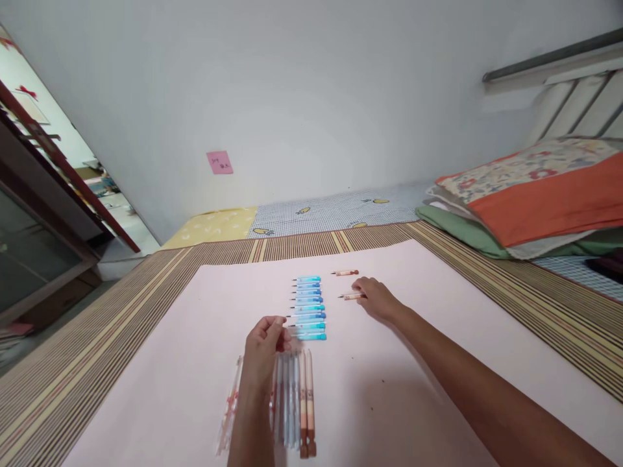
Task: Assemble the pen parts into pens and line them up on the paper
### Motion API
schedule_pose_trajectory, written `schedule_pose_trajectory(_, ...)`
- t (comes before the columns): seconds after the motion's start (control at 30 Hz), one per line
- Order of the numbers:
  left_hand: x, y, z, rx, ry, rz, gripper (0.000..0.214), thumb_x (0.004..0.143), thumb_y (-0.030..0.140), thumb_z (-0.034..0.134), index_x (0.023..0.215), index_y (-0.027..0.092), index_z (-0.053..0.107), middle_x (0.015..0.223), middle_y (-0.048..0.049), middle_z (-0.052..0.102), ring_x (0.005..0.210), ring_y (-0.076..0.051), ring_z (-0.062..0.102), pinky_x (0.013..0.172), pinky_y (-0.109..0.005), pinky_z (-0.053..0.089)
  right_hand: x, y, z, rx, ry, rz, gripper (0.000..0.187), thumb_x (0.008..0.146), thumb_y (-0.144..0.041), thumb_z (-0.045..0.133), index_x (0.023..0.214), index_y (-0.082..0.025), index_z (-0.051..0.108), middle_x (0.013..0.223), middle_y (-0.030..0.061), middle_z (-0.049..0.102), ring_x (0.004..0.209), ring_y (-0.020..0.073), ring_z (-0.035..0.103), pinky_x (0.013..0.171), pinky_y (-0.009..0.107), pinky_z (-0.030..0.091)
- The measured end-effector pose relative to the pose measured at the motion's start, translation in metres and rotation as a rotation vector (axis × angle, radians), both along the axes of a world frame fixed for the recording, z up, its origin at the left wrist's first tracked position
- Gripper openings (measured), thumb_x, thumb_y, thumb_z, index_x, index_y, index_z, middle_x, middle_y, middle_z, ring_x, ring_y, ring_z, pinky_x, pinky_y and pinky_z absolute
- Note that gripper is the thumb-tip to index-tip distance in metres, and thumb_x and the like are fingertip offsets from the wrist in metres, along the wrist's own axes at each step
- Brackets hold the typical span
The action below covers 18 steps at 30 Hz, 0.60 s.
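Note:
My right hand (pixel 376 298) has its fingers closed on the brown end of a beige-and-brown pencil (pixel 349 296) lying on the pink sheet. A second brown-ended pencil (pixel 346 272) lies just beyond it. Several blue pencils (pixel 309 308) form a column to the left, dark tips pointing left. Beside their lower tips, my left hand (pixel 267 334) is curled with thumb and fingertips together; what it holds, if anything, is hidden. Below it lie clear and greyish sticks (pixel 289 402), partly covered by my left forearm, and two long brown-and-beige sticks (pixel 308 402).
The pink sheet (pixel 160 363) covers much of a striped mat (pixel 111 311). Folded bedding (pixel 540 188) is piled at the right by a rail. Behind stands a white wall with a pink note (pixel 220 163). A doorway opens at far left.

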State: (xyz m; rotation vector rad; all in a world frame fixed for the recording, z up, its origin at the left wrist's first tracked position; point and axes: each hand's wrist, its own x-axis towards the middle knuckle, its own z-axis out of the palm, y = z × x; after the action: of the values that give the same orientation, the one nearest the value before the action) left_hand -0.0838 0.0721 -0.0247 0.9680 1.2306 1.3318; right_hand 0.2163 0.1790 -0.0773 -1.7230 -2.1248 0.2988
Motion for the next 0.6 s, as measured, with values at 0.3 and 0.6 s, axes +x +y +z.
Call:
schedule_pose_trajectory(0.3, 0.001, 0.000, 0.000, 0.005, 0.005, 0.010, 0.039, 0.073, 0.051, 0.073, 0.085, 0.015, 0.064, 0.060, 0.0016, 0.062, 0.051, -0.010, 0.052, 0.053, -0.023, 0.040, 0.004, -0.052, 0.002, 0.010, 0.098, -0.038, 0.021, 0.081, -0.007, 0.049, 0.086, -0.020, 0.065, 0.095, 0.0058, 0.064, 0.089, 0.0198, 0.056, 0.077, 0.028, 0.040)
schedule_pose_trajectory(0.6, 0.011, -0.001, -0.001, 0.010, 0.019, -0.023, 0.038, 0.074, 0.050, 0.072, 0.085, 0.015, 0.065, 0.060, 0.0015, 0.061, 0.049, -0.009, 0.051, 0.052, -0.022, 0.041, 0.019, -0.028, 0.014, -0.075, 0.157, -0.122, 0.026, 0.086, -0.016, 0.047, 0.089, -0.019, 0.073, 0.101, 0.0062, 0.070, 0.091, 0.0187, 0.061, 0.078, 0.026, 0.041)
